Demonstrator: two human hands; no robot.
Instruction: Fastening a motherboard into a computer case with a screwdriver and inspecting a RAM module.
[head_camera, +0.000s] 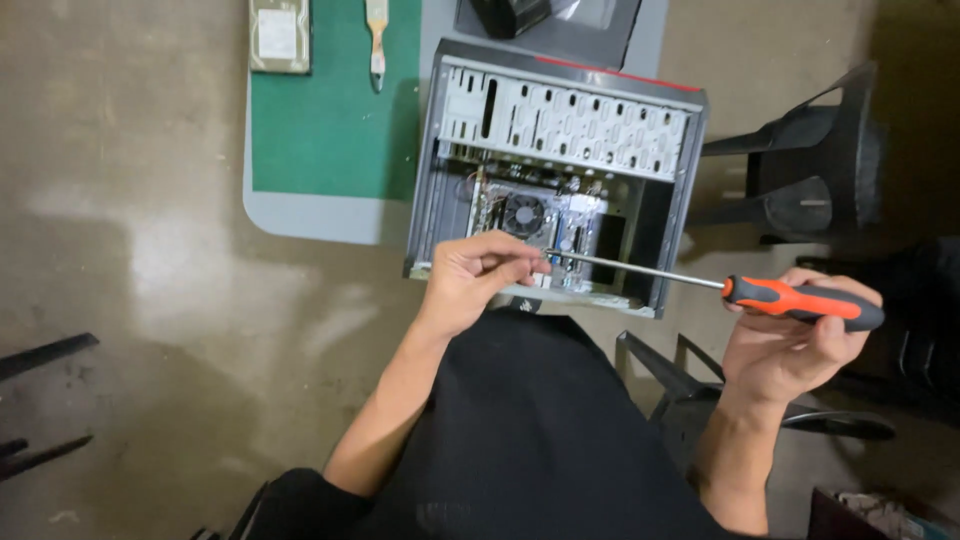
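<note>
Right hand (790, 350): curled around the orange-and-black handle of a screwdriver (800, 302), palm up, fingers wrapped closed over the grip.
Left hand (480, 275): fingers drawn together in a narrow pinch at the tip end of the screwdriver's metal shaft, thumb and forefinger meeting there.
Screwdriver: held nearly level between the two hands, above the near edge of the computer case (560, 170) and the person's lap.
Computer case: open, lying on its side on the floor, with a perforated metal drive bay at the far side and a circuit board with a round black fan (523, 213) lower down.
Hard to make out: whether a screw or bit sits between the left fingertips cannot be told; the near part of the board is covered by the left hand.
Cut off: a dark object at the top edge, beyond the case.
Green mat (335, 110): on a grey board left of the case.
On the mat: a metal hard drive (280, 35) with a pale rectangular label, and a small brush (377, 40), both cut by the top edge.
Black chair (820, 160): right of the case.
</note>
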